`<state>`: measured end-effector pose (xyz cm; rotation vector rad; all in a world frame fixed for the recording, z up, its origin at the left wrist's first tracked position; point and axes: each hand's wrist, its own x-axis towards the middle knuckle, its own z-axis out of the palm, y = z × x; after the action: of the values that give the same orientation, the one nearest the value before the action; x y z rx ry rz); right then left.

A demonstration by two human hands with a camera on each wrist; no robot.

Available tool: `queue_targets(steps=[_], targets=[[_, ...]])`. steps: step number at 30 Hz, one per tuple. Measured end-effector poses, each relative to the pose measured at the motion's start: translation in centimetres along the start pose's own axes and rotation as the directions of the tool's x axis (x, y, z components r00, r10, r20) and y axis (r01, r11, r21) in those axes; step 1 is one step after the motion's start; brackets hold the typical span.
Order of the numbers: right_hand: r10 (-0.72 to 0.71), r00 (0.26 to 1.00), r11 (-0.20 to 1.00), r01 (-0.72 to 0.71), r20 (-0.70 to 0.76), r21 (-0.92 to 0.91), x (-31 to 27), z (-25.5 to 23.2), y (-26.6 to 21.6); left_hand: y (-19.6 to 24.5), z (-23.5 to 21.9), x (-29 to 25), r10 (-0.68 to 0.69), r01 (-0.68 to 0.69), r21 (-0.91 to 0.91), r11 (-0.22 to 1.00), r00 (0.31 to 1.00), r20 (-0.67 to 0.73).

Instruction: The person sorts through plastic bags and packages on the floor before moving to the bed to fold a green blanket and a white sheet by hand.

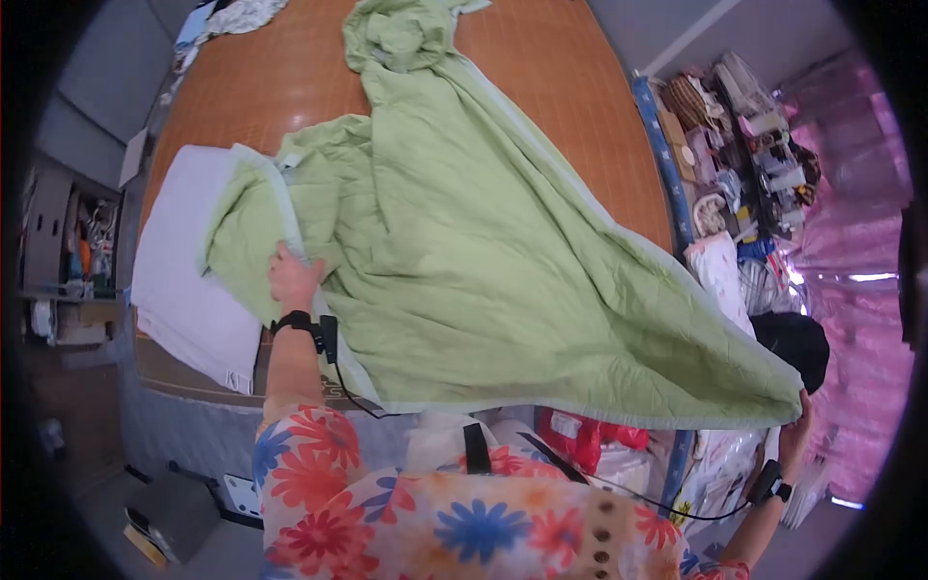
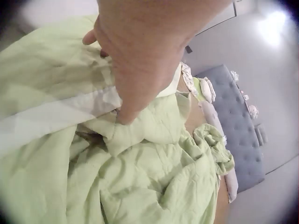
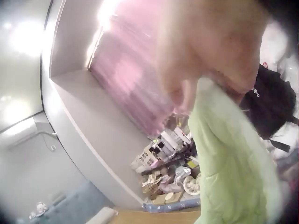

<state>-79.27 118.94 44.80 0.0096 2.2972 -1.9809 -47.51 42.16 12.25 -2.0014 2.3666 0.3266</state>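
A light green quilt with a pale border spreads over the bed, its far end bunched up. My left hand grips the pale border near a folded-back part of the quilt on the left. In the left wrist view, the thumb and fingers of the left hand come down on either side of that border. Far to the right, my right hand holds a corner of the quilt, pulled out past the bed's side. The right wrist view has this corner of the quilt pinched in the right hand.
A folded white cloth lies left of the quilt on the brown mat. Shelves with crowded small items line the right side, before a pink curtain. A black bag sits near the right hand.
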Motion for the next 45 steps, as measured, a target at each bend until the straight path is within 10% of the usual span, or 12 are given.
queue_targets(steps=[10,14,15,18,21,23,25,31,37,40,42,45], targets=[[0.198,0.963,0.975,-0.213,-0.185,-0.061,-1.0,4.5,4.1,-8.6,7.3,8.7,0.087,-0.061,-0.302,0.951,0.993,0.075],[0.253,0.967,0.96,-0.246,-0.04,0.135,-0.5,9.4,7.4,-3.0,-0.6,-0.3,0.363,0.208,-0.939,0.272,0.882,0.301],[-0.073,0.981,0.914,0.137,0.179,-0.382,-0.7,10.6,9.7,0.1,-3.5,-4.9,0.413,0.202,-0.919,0.338,0.846,0.338],[-0.273,0.777,0.488,0.62,0.568,-0.614,-0.9,17.9,13.1,7.6,-10.0,-18.6,0.698,0.031,-0.821,0.57,0.509,0.504],[-0.343,0.531,0.516,0.796,0.775,-0.318,-3.2,27.2,17.0,13.9,-9.1,-28.1,0.904,-0.306,-0.911,0.277,-0.239,0.356],[0.44,0.721,0.88,-0.466,0.535,-0.096,-7.0,33.8,14.9,17.0,-9.5,-31.6,0.844,-0.381,-0.918,0.107,-0.453,0.286],[0.267,0.703,0.962,-0.233,0.66,-0.141,-9.1,33.2,8.9,18.9,-8.5,-33.6,0.78,-0.485,-0.872,0.065,-0.521,0.348],[0.139,0.677,0.943,0.132,0.723,-0.306,-10.4,29.7,13.0,19.3,-8.0,-35.8,0.685,-0.631,-0.76,0.159,-0.484,0.545],[0.323,0.566,0.871,-0.491,0.758,-0.004,-13.0,24.8,16.1,20.4,-7.6,-37.0,0.674,-0.188,-0.98,-0.064,-0.732,0.096],[0.318,0.5,0.797,-0.601,0.805,0.058,-14.2,23.8,16.0,20.8,-9.3,-32.8,0.549,-0.432,-0.845,0.315,-0.644,0.533],[0.333,0.421,0.922,-0.334,0.844,-0.196,-14.2,23.7,16.0,20.7,-6.4,-28.5,0.586,-0.436,-0.627,0.645,-0.245,0.773],[0.309,0.402,0.911,-0.385,0.862,-0.147,-14.7,23.9,15.9,21.1,-3.2,-28.7,0.896,-0.757,-0.653,0.017,-0.279,0.347]])
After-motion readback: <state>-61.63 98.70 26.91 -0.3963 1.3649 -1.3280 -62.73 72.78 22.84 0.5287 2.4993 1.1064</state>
